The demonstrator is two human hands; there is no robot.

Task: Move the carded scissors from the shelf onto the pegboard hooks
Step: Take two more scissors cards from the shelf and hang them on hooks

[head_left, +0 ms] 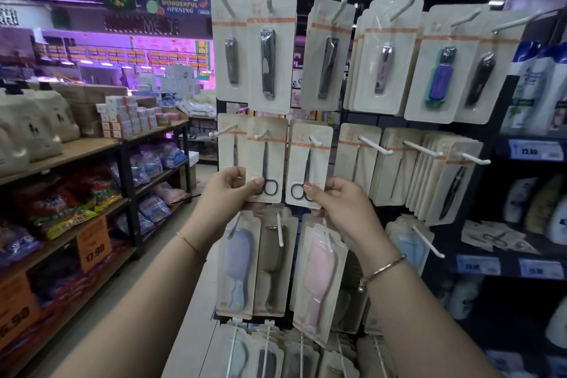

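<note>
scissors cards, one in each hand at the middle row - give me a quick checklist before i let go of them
1. Left hand grips the left scissors card at its lower edge: ok.
2. Right hand grips the right scissors card at its lower edge: ok.
3. Left card's hole threaded on its hook: ok, hook tip shows in front of the card.
4. Right card on its hook: ok, tip shows in front.
5. Cards pushed fully back on the hooks: cannot tell.
6. More scissors cards left on the shelf at the right: not ok, some remain.
</note>
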